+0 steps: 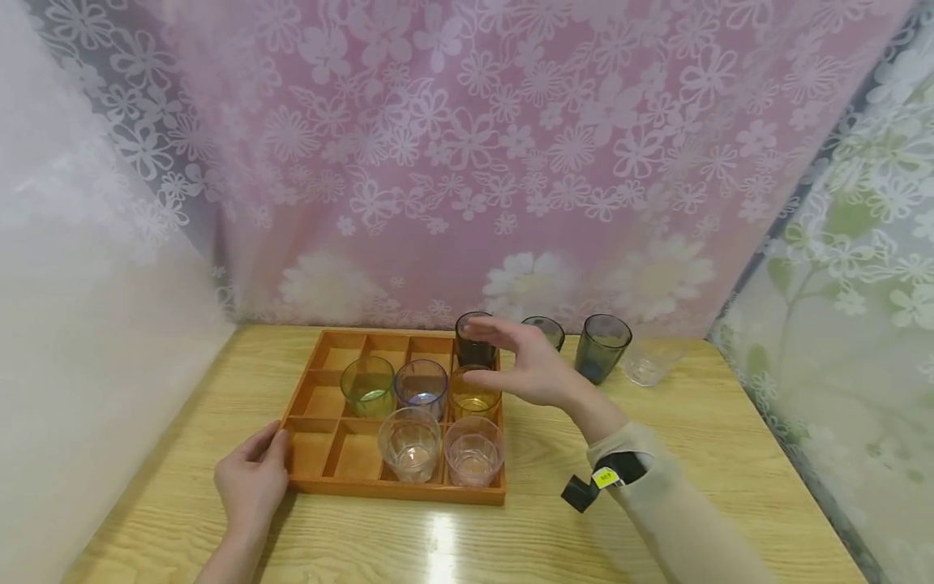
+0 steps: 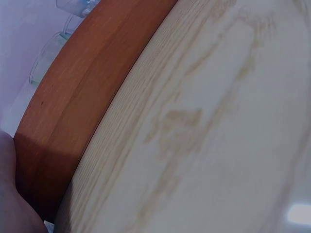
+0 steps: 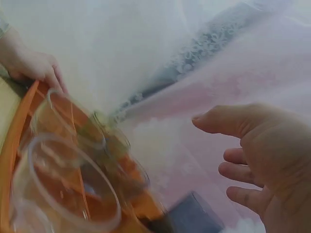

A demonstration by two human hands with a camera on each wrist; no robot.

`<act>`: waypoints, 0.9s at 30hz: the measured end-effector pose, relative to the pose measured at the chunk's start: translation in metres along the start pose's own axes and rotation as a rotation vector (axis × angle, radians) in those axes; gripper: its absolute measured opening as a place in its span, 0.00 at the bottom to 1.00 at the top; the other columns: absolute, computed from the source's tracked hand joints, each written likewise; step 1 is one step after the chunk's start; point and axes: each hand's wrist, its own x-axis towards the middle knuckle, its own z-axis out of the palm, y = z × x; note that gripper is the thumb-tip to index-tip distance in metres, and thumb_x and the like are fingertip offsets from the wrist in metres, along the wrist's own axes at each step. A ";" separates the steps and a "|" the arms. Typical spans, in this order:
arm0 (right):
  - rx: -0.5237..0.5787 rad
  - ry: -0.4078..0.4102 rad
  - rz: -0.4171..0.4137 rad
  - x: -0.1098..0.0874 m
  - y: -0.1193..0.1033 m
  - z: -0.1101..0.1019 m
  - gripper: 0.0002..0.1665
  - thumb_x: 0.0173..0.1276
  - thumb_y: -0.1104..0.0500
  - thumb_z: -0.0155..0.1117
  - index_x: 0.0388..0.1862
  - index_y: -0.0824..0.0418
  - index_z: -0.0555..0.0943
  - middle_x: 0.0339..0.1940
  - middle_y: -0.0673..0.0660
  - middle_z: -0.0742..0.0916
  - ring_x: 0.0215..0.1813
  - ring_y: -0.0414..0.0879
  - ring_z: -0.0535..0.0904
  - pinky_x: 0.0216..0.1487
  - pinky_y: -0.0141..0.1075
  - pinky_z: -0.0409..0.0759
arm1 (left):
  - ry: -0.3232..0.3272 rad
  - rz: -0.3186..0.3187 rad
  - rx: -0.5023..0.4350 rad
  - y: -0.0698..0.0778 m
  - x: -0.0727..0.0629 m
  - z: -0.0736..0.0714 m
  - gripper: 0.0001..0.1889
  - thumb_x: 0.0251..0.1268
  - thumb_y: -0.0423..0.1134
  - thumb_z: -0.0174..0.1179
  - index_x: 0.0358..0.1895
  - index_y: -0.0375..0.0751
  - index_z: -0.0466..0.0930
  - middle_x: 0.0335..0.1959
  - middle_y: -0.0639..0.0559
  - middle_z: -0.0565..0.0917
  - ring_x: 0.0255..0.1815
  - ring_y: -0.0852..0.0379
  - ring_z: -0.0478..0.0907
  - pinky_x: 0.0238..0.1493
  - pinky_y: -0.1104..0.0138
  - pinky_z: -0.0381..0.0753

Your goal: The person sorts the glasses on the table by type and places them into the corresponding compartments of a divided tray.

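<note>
My left hand grips the near left edge of a divided wooden tray. My right hand hangs over the tray's right side, thumb apart from the fingers, holding nothing. Just beyond its fingers is a dark grey glass in the far right corner compartment. Below the thumb sits an amber glass, partly hidden. To its left stand a blue-tinted glass and a green glass. A clear glass and a faintly pink glass occupy the near row.
Right of the tray, on the wooden table, stand a grey glass partly behind my right hand, another grey glass and a clear glass. A pink flowered curtain hangs behind, with pale sheets at both sides.
</note>
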 end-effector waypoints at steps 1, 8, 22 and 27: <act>-0.004 0.014 0.004 -0.005 0.002 -0.004 0.41 0.68 0.53 0.80 0.77 0.55 0.74 0.72 0.57 0.82 0.72 0.50 0.76 0.74 0.52 0.73 | -0.001 -0.001 -0.004 0.000 0.000 0.000 0.12 0.73 0.33 0.68 0.54 0.30 0.89 0.49 0.35 0.89 0.38 0.82 0.80 0.39 0.83 0.80; -0.011 0.128 0.038 -0.042 0.016 -0.034 0.41 0.66 0.59 0.81 0.76 0.61 0.75 0.69 0.59 0.83 0.71 0.59 0.77 0.71 0.58 0.74 | -0.002 -0.009 -0.017 0.001 -0.001 0.000 0.12 0.73 0.32 0.68 0.54 0.29 0.89 0.49 0.34 0.88 0.37 0.82 0.80 0.39 0.82 0.81; -0.091 0.403 0.080 -0.104 0.063 -0.116 0.42 0.65 0.70 0.78 0.76 0.66 0.72 0.68 0.56 0.82 0.66 0.33 0.76 0.64 0.24 0.75 | -0.004 -0.003 -0.040 0.000 -0.001 0.000 0.12 0.73 0.31 0.68 0.54 0.29 0.89 0.48 0.34 0.89 0.37 0.80 0.82 0.39 0.81 0.82; -0.160 0.471 0.165 -0.122 0.099 -0.140 0.44 0.66 0.68 0.79 0.78 0.64 0.70 0.70 0.54 0.80 0.68 0.35 0.74 0.65 0.21 0.72 | -0.002 0.006 -0.034 -0.001 0.001 0.000 0.12 0.73 0.31 0.67 0.53 0.28 0.89 0.48 0.34 0.88 0.37 0.81 0.82 0.39 0.82 0.81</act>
